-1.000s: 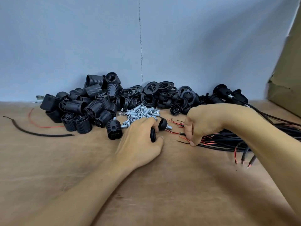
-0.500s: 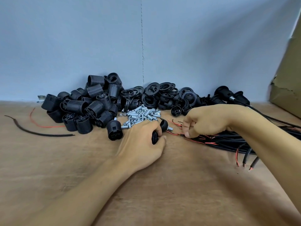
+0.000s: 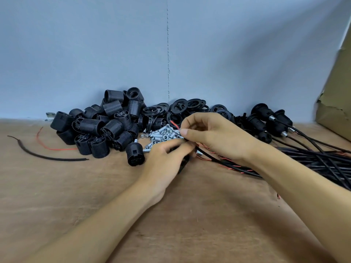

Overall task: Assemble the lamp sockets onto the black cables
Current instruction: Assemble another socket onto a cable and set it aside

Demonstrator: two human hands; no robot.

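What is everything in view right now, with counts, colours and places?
threaded socket bodies: many, black, heaped back left
lone socket body: one, black, in front of the heap
rings: many, black, back centre
metal fittings: many, silver, centre pile
assembled sockets: several, black, back right, on cables
cable bundle: many, black, red wire ends, right
cable scrap: one, black, left
loose wire: one, red, left
cardboard: one, brown, right edge
table: one, brown wood, underneath all
left hand: one, grips a black part, mostly hidden
right hand: one, pinches a black cable end

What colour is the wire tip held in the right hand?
The wire tip is red, in the head view.
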